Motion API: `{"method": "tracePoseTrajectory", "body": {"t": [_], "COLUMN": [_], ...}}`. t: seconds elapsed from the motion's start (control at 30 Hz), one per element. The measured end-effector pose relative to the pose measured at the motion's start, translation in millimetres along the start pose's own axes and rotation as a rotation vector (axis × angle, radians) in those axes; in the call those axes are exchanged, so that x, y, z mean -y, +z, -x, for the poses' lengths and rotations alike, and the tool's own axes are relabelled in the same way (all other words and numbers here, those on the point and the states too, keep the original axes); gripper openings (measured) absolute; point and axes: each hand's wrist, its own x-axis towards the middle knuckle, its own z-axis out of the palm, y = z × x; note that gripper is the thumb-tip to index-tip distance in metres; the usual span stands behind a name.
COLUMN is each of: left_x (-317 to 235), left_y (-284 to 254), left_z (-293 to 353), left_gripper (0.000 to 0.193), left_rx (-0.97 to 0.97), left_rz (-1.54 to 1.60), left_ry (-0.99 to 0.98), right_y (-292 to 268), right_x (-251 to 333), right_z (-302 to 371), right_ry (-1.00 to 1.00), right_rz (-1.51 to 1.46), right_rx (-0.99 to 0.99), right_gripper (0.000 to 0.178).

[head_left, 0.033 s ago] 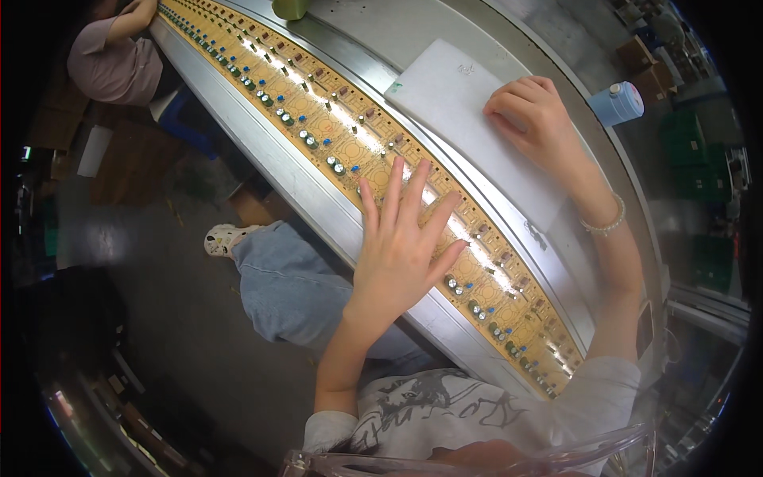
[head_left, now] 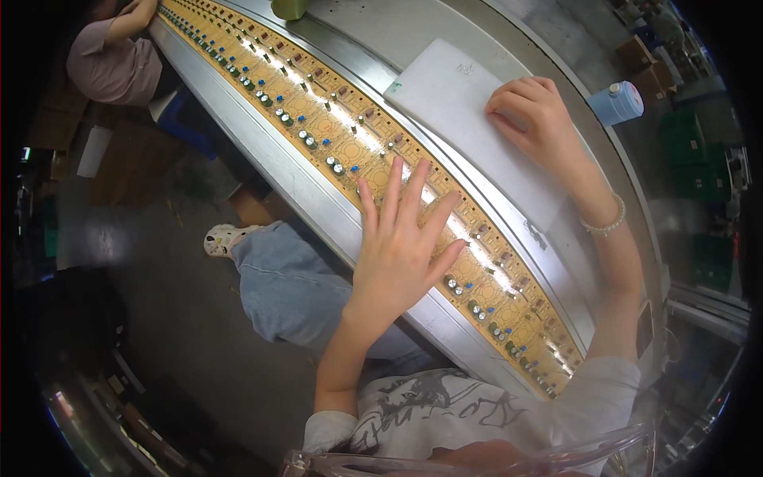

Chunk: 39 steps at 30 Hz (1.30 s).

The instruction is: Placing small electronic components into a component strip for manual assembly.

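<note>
Fingers spread, left hand [head_left: 393, 258] overlies circuit boards [head_left: 321, 125] along the metal track [head_left: 278, 176]; right hand [head_left: 534, 121] curls over the white pad [head_left: 445, 89], contents indiscernible. Capacitors [head_left: 307, 140] are mounted; large printed outlines [head_left: 348, 149] stand unfilled.

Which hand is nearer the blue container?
Right. The right hand is left of the blue container, above the white slab; the left hand is farther, over the circuit boards.

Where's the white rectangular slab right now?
Head view, right of centre: the white rectangular slab lies on the grey metal bench, between the long tan circuit-board row and the light-blue cylindrical container, partly hidden by the right hand.
</note>
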Motion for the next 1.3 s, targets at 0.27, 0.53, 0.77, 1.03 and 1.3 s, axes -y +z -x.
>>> {"method": "tracePoseTrajectory", "body": {"t": [0.27,0.53,0.77,1.03,1.3], "left_x": [-1.9,-1.3,-1.4,-0.5,-1.2], "left_y": [1.3,-0.5,-0.3,0.0,-0.3], "left_z": [-0.5,1.5,0.9,1.0,1.3], "left_gripper": [0.048,0.039,0.041,0.043,0.042], "left_rx": [-0.029,-0.084,-0.094,-0.092,-0.086], "left_rz": [0.002,0.009,0.005,0.005,0.013], "left_ry": [-0.020,-0.080,-0.092,-0.095,-0.095], "right_y": [-10.0,-10.1,7.8,13.2,9.5], "right_x": [5.4,57.0,52.2,55.0,61.5], "right_z": [1.1,11.7,12.8,13.5,13.1], "right_ry": [0.015,0.058,0.043,-0.006,-0.122], "right_rz": [0.050,-0.405,-0.390,-0.286,-0.165], "right_rx": [0.028,0.277,0.284,0.245,0.256], "right_gripper": [0.007,0.007,0.008,0.008,0.008]}}
